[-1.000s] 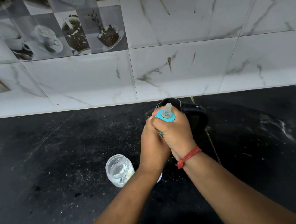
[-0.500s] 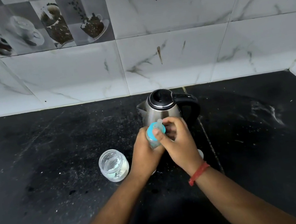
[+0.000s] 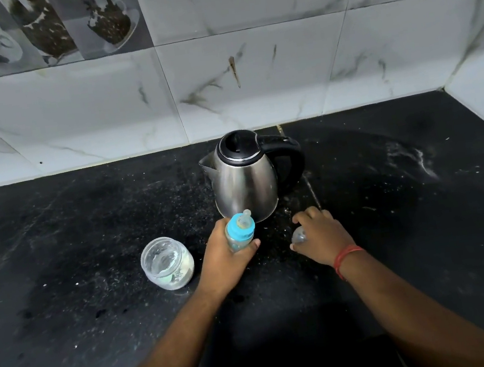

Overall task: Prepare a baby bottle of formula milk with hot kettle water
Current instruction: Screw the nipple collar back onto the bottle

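Note:
My left hand (image 3: 228,259) grips a baby bottle (image 3: 240,230) with a blue collar and clear teat, upright just above the black counter. Behind it stands a steel kettle (image 3: 245,179) with its black lid closed and its handle to the right. My right hand (image 3: 320,236) rests low on the counter to the right of the bottle, fingers curled over a small clear cap (image 3: 299,235). A clear jar (image 3: 167,263) with white powder sits open to the left of my left hand.
The black stone counter (image 3: 70,240) is speckled with spilled powder. A white marble-tiled wall (image 3: 250,81) runs along the back and turns at the right corner. A light garment shows at the bottom edge.
My hands have come apart: the left keeps the bottle and has lowered it, the right has let go of the teat collar and gone down to the clear cap on the counter.

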Available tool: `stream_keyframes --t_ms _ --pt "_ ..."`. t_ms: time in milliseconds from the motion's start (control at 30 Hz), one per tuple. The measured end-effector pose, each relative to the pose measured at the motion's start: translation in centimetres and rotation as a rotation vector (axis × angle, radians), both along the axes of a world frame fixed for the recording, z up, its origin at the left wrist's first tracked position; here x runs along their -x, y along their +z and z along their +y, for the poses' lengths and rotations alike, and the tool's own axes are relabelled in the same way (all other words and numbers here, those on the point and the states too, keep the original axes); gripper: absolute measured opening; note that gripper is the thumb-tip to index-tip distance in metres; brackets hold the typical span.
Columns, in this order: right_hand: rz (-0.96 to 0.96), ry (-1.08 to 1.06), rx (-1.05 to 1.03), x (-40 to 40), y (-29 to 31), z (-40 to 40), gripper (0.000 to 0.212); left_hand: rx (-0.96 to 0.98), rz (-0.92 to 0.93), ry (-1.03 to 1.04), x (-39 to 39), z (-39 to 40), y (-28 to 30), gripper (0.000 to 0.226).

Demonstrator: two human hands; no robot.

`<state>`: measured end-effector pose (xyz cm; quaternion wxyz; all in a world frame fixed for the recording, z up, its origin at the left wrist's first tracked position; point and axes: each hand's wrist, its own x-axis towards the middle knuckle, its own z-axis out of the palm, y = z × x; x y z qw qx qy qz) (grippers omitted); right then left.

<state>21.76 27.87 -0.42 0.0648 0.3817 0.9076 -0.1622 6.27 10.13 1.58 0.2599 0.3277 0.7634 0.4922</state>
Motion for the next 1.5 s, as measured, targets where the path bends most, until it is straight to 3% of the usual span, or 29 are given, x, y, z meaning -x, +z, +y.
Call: stream_keyframes --t_ms 233,533,700,1000,1300,1500 --pt "0.010 0.037 0.004 -0.4 -0.7 0.1 0.045 -0.003 0.000 0.002 -0.2 0.3 -0.2 0.046" --pt "0.451 -0.066 0.243 1.9 5.2 -0.8 0.039 0.007 -0.015 0.017 0.5 -0.2 0.0 0.048" --pt "0.708 0.020 0.327 3.7 10.4 -2.3 0.044 0.006 0.001 0.026 0.9 -0.4 0.0 0.048" --pt "0.373 0.395 0.106 6.3 11.0 -5.2 0.063 -0.028 -0.003 0.007 0.6 -0.2 0.9 0.036" --pt "0.405 0.425 0.080 6.6 10.5 -5.9 0.058 0.009 0.101 -0.050 1.2 0.1 2.1 0.036" --pt "0.469 0.413 0.177 6.5 11.0 -5.3 0.054 0.057 0.143 -0.080 1.7 0.6 3.5 0.036"
